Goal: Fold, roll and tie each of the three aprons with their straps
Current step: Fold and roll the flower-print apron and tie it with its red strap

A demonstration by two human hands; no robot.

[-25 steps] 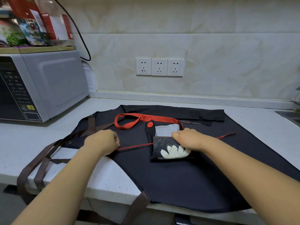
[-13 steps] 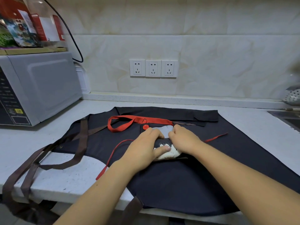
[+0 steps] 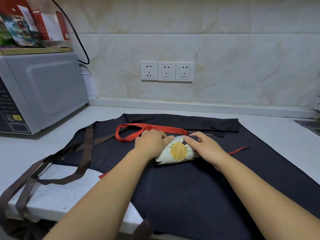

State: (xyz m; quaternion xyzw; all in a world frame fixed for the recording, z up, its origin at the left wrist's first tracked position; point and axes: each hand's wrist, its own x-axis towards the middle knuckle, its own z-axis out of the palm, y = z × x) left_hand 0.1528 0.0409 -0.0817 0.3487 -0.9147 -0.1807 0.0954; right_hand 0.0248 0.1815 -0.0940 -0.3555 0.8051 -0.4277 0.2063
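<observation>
Black cloth across the white counter (image 3: 57, 196), and right in the middle of it sits the rolled apron (image 3: 178, 151), a small bundle showing a white flower with a yellow heart, lying on top of the dark apron (image 3: 190, 196) spread flat. Left hand (image 3: 152, 142) wraps the bundle's left end, fingers curled close together over the top, thumb tip on the print. Right hand (image 3: 206, 146) lies over the right end, fingers lightly spread and fairly straight, thumb pressing the flower's edge. Red strap (image 3: 131, 134) loops just behind the left hand; brown straps (image 3: 83, 153) trail off the counter's edge, microwave (image 3: 43, 90) far left
</observation>
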